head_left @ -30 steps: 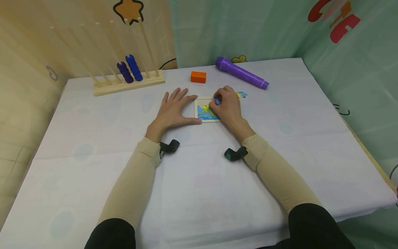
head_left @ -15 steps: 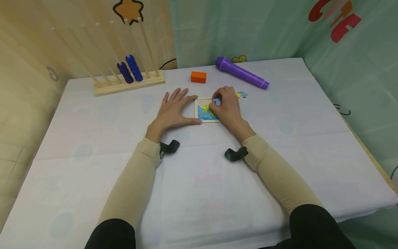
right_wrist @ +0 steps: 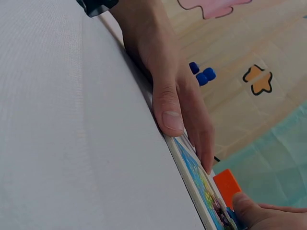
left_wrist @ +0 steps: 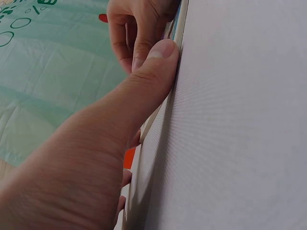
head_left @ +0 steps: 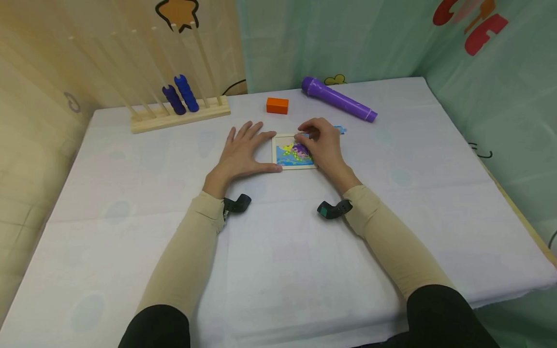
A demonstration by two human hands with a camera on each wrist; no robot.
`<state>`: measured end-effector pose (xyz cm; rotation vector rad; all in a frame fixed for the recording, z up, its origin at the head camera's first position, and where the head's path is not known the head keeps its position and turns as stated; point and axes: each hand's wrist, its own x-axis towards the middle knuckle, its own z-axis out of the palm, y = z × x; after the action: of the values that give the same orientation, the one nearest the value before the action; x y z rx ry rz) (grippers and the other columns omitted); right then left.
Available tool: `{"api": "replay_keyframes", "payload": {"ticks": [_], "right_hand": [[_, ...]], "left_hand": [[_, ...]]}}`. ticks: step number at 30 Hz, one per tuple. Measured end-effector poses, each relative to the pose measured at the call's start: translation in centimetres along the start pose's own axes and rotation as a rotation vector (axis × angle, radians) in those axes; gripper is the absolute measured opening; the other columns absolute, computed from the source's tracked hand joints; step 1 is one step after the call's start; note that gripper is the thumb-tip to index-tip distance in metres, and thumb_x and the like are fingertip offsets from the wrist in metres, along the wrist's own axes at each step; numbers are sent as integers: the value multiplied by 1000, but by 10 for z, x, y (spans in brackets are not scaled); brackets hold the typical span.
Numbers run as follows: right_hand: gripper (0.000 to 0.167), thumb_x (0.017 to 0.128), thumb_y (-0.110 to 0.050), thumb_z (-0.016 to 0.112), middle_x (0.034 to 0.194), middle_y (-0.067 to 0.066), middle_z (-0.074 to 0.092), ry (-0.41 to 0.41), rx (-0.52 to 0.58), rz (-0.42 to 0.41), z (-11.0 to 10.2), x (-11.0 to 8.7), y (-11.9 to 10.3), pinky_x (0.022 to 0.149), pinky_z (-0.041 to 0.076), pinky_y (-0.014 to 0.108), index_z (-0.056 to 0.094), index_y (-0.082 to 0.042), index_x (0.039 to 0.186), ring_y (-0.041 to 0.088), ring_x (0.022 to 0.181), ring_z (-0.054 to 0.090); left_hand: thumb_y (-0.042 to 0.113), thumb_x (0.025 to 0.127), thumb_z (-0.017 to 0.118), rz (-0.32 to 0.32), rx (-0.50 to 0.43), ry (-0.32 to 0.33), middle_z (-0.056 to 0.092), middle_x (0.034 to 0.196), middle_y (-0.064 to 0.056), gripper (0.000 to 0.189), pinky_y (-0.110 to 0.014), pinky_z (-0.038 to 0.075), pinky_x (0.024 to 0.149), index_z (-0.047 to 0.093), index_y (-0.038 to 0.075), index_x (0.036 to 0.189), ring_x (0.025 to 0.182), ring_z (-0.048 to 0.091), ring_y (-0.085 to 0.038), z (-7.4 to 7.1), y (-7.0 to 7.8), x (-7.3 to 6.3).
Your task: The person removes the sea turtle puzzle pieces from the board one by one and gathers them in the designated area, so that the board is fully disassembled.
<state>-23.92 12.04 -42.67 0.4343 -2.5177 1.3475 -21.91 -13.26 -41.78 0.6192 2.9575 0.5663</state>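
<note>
A small jigsaw puzzle in a pale wooden frame (head_left: 293, 168) lies mid-table, its picture blue, yellow and purple. My left hand (head_left: 242, 153) has its fingers spread, with thumb and index finger touching the frame's left corners. At the frame's upper right, my right hand (head_left: 325, 145) pinches a blue puzzle piece (right_wrist: 233, 215) between thumb and fingers; the hand hides most of it. Another blue puzzle piece (head_left: 341, 130) lies just beyond the right hand, partly covered by it. In the left wrist view, the left thumb (left_wrist: 162, 50) rests on the frame's edge.
An orange block (head_left: 277, 106) stands behind the frame. Farther right lies a purple toy microphone (head_left: 338, 99). At the back left is a wooden peg stand (head_left: 183, 119) with blue beads on two rods. A white cloth (head_left: 278, 270) covers the table, with curtains behind.
My right hand has shifted slightly right and turned, bringing the blue piece down at the frame's upper right. More of the purple part of the picture shows. The left hand stays put.
</note>
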Motion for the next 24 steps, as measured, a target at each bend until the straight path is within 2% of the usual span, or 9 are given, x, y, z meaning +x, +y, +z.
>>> {"api": "replay_keyframes", "payload": {"ticks": [5, 13, 18, 24], "right_hand": [[25, 93, -23, 83, 111, 7, 71, 48, 43, 30, -1, 0, -1, 94, 60, 30, 75, -8, 111, 18, 101, 71], [20, 92, -26, 84, 101, 3, 75, 150, 152, 45, -7, 1, 2, 88, 56, 23, 79, -10, 102, 10, 91, 66], [29, 89, -32, 86, 102, 4, 76, 186, 164, 112, -14, 3, 6, 85, 56, 20, 79, -9, 105, 10, 88, 66], [35, 85, -33, 90, 98, 4, 72, 337, 153, 177, -25, 6, 11, 81, 55, 18, 76, -7, 103, 11, 85, 66]], "left_hand": [[81, 78, 72, -2, 1, -3, 16, 178, -3, 102, -60, -7, 131, 38, 36, 163, 165, 3, -31, 0, 0, 0], [81, 78, 72, -4, -3, -6, 16, 178, -3, 102, -60, -7, 131, 38, 36, 163, 165, 2, -31, 0, 0, -1], [81, 78, 73, -9, -5, -9, 16, 178, -3, 103, -59, -8, 131, 38, 36, 163, 166, 1, -30, 0, 1, -1], [80, 78, 73, -11, -10, -14, 15, 178, -2, 103, -59, -8, 131, 38, 36, 164, 166, 1, -30, -1, 2, -1]]}}
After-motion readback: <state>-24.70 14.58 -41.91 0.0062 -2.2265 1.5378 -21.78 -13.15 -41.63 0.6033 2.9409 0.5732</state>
